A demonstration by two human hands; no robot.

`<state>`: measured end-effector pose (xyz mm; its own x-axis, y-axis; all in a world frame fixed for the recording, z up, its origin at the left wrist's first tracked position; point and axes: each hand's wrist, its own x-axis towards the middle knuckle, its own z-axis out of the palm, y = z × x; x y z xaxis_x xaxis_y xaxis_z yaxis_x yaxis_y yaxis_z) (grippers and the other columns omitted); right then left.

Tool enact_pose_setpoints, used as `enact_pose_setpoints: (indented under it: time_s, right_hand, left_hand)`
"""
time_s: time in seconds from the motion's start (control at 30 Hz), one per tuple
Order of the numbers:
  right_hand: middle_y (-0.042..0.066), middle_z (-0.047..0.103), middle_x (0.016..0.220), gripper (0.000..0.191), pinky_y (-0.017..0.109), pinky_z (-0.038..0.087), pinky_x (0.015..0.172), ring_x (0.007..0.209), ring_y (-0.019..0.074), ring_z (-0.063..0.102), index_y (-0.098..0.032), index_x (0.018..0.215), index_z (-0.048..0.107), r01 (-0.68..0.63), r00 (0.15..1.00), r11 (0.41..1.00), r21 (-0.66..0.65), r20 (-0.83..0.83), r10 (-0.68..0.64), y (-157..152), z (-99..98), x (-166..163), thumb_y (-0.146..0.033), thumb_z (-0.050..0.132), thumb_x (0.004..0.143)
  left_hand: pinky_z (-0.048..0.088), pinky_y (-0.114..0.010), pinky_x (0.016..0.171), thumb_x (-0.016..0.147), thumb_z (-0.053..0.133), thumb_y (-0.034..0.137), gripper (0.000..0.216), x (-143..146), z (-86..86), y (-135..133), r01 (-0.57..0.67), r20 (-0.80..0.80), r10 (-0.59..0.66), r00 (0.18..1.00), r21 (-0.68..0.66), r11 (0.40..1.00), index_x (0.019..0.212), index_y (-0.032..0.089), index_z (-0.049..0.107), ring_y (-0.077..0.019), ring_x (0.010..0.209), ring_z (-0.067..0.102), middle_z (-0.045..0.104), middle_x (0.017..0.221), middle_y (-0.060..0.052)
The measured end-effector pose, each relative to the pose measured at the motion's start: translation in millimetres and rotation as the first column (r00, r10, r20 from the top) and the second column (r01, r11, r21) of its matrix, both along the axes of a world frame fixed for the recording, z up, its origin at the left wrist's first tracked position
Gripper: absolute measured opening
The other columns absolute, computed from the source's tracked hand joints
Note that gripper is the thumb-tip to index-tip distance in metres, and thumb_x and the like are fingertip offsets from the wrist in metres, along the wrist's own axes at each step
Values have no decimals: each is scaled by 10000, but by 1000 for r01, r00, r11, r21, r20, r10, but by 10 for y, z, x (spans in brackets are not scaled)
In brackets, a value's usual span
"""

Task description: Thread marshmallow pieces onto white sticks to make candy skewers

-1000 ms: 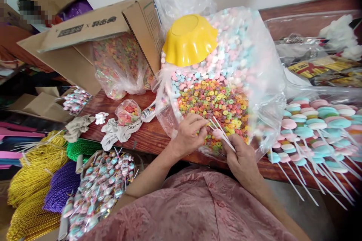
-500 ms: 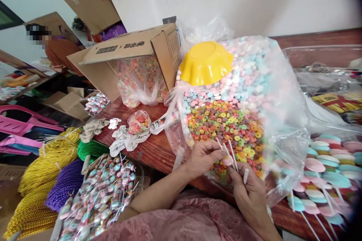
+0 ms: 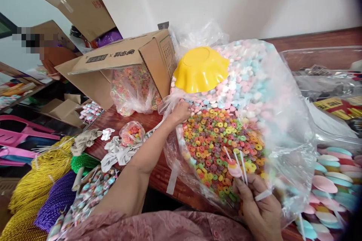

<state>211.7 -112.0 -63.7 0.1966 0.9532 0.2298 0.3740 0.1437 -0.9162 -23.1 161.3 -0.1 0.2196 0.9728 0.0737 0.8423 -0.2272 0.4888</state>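
A person's right hand (image 3: 258, 203) pinches slim white sticks (image 3: 243, 167) between thumb and fingers, between 4 and 5 o'clock from the centre of a heap of ring candies (image 3: 217, 143); one stick carries a pink candy (image 3: 235, 172). The left hand (image 3: 181, 111), between 10 and 11 o'clock, reaches with bent fingers to the pink, blue and white candies (image 3: 246, 71) at the heap's edge; whether it holds a piece cannot be told. A yellow bowl (image 3: 202, 69) lies upside down just short of 12 o'clock, a cardboard box (image 3: 158, 62) stands near 10, and disc-shaped sweets (image 3: 325, 183) sit piled between 3 and 4.
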Motion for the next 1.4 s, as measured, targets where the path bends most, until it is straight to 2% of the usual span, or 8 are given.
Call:
enact_pose_setpoints:
  time_s: [0.2,0.47,0.87,0.93,1.03,1.1,1.17,1.4]
  right_hand:
    - [-11,597,631,257,235,439,504,534,137,551,-219,790,620,-5,1000,998,-63,-12,4,-34,53,5,-382,557,979]
    - [-28,559,589,203,226,401,457,484,123,517,-221,815,616,-15,1000,999,-37,-20,14,-90,199,-78,-351,573,964]
    - [-32,592,636,99,222,429,490,515,126,542,-229,883,626,-104,985,987,121,147,85,-157,259,-158,-270,576,958]
    - [-34,593,641,101,219,421,486,515,122,539,-229,884,611,-104,986,988,114,143,88,-188,275,-149,-255,560,967]
    - [-36,579,640,127,216,417,496,526,116,528,-225,865,594,-81,991,992,102,111,69,-204,300,-133,-239,538,977]
    - [-37,546,620,162,224,398,495,524,117,496,-222,833,588,-72,993,994,85,104,63,-178,329,-142,-251,532,982]
    - [-36,519,608,192,235,376,496,521,119,468,-217,810,592,-62,993,996,58,104,56,-122,368,-180,-282,540,983]
    - [-30,542,636,219,256,380,558,570,126,480,-210,809,589,-108,994,994,18,18,108,59,420,-464,-340,548,980]
  left_hand:
    - [487,-250,614,776,605,225,197,-98,59,156,5,382,54,923,-152,988,848,119,754,-118,572,564,690,690,-21]
    - [402,-240,628,644,560,83,133,75,-92,220,52,94,-43,995,-94,994,584,131,669,-123,591,476,496,510,31]
    - [494,-331,865,785,569,133,236,50,-146,-106,25,186,-38,982,73,997,940,162,744,-189,859,610,701,881,-50]
    - [533,-316,831,790,600,163,269,9,-101,-243,-32,427,17,904,28,999,1031,158,721,-162,827,627,684,867,-26]
    - [586,-294,724,727,727,252,335,-51,-16,-630,-16,836,122,535,-135,991,1047,160,696,-129,740,649,632,800,20]
    - [603,-291,699,653,812,287,392,-64,32,-975,59,935,177,309,-204,977,1011,169,704,-135,747,682,640,808,27]
    - [610,-294,687,602,863,286,406,-44,58,-1325,131,952,249,176,-274,953,965,169,725,-156,751,709,676,803,17]
    - [596,-275,732,609,898,272,316,156,-17,-2072,331,921,379,89,-386,861,890,172,792,-145,724,712,782,856,-45]
